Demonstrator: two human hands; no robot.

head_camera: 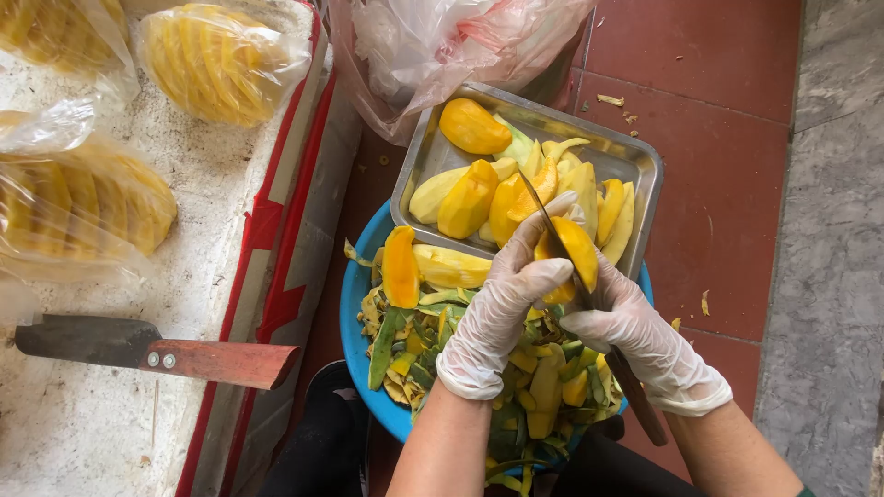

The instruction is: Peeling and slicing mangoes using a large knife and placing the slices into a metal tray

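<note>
Currently, a peeled mango is being gripped by the gloved left hand and sliced with a knife clamped in the right hand. Many cut pieces are already lying in the metal tray; peelings are being collected in the blue basin.

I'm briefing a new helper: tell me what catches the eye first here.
At centre, the gloved left hand holds a yellow mango while the right hand works a knife into it, over a blue basin of peels. Behind sits a metal tray of peeled mangoes; a cleaver lies at left.
</note>
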